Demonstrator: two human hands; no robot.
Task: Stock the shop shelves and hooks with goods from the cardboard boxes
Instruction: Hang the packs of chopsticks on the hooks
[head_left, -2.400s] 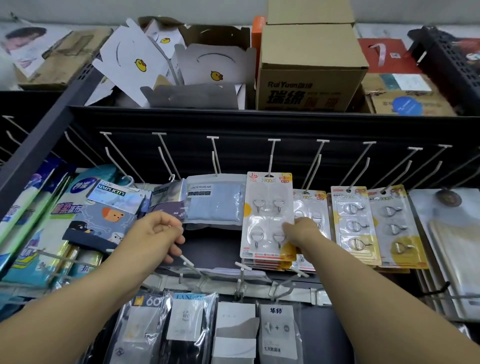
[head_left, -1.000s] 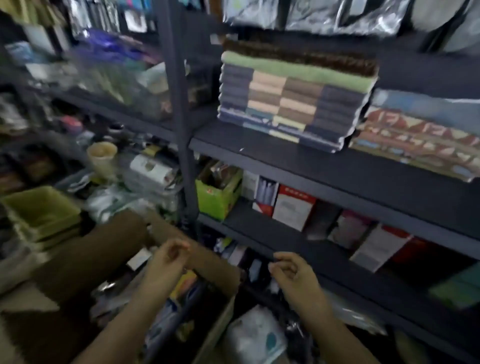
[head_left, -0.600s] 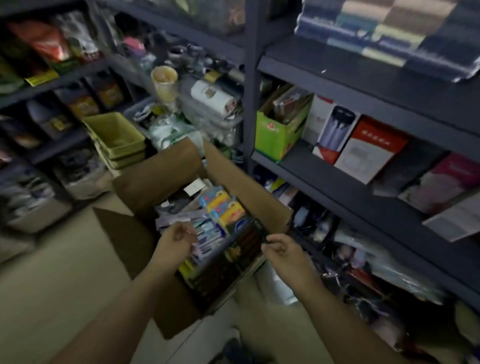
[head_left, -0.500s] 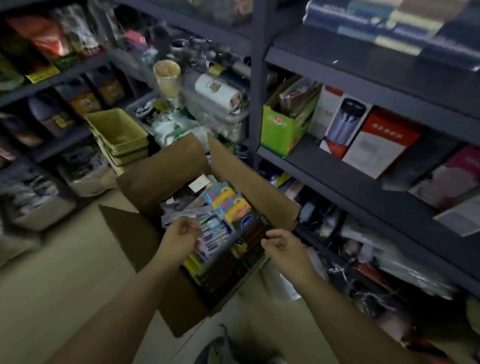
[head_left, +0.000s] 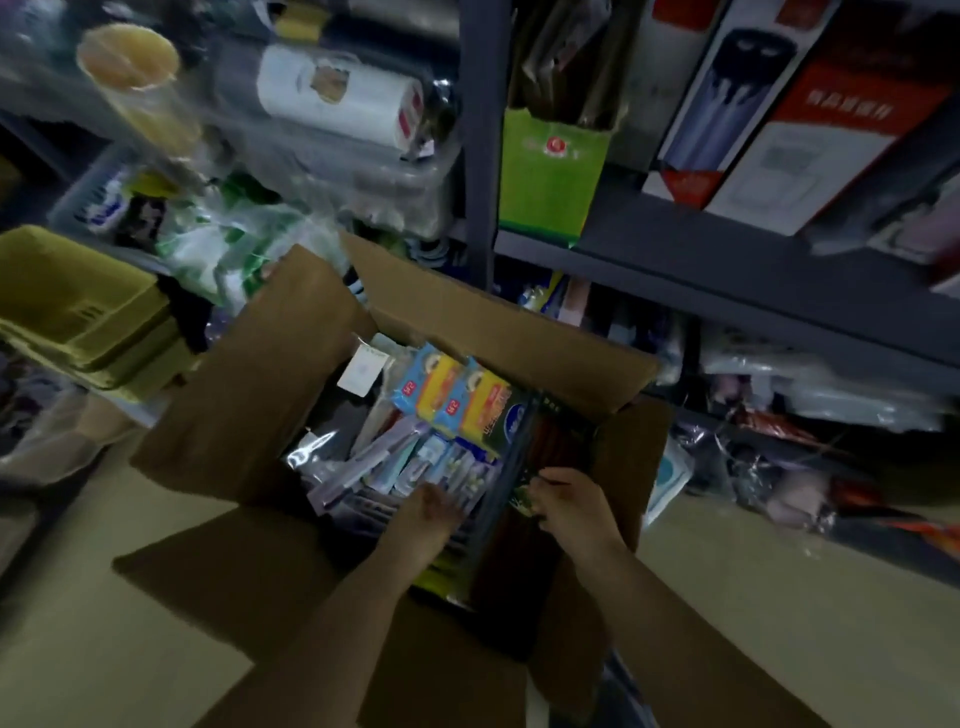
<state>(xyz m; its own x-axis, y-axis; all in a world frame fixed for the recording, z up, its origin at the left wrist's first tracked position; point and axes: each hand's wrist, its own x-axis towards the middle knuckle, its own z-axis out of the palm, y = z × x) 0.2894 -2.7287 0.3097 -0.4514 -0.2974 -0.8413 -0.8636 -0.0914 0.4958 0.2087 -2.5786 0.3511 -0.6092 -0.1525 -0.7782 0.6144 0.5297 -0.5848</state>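
Dim shop aisle, dark metal shelving (head_left: 727, 270) across twelve to three o'clock, pale floor below. Open cardboard box (head_left: 291, 374) at centre, flaps spread, packed with blister packs and blue-and-yellow packets (head_left: 452, 397); left hand (head_left: 428, 512) buried among the packs at six o'clock of the pile, grip impossible to tell, right hand (head_left: 569, 501) pinching a dark flat packet (head_left: 540, 467) at the box's four o'clock side. Stacked olive baskets (head_left: 78, 312) at nine o'clock, green carton (head_left: 553, 182) on the shelf at one o'clock.

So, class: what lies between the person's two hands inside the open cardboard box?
In the head view, the upright edge of a dark flat packet stands between the left hand and the right hand in the cardboard box.
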